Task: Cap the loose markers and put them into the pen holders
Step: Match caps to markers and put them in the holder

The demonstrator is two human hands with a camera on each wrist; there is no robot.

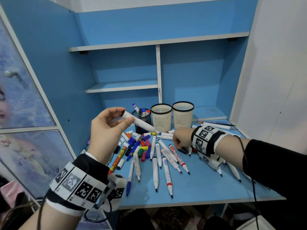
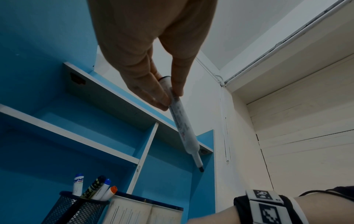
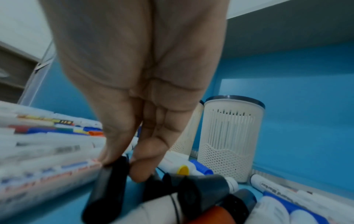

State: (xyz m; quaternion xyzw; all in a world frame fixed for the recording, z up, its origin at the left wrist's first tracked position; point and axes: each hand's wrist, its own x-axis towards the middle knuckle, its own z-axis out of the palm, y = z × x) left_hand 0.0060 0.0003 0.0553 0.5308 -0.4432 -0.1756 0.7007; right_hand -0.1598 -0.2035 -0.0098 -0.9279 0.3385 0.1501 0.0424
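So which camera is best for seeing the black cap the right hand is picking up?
The right wrist view: the black cap fills the foreground, pinched by the right hand. In the head view the hand mostly hides it, showing only a dark sliver. The left wrist view misses it entirely.

The right hand reaches down from twelve o'clock, its fingertips pinching a black cap just above the blue desk. At three o'clock stands a cream slotted pen holder; blurred markers lie at nine o'clock, more caps at five.
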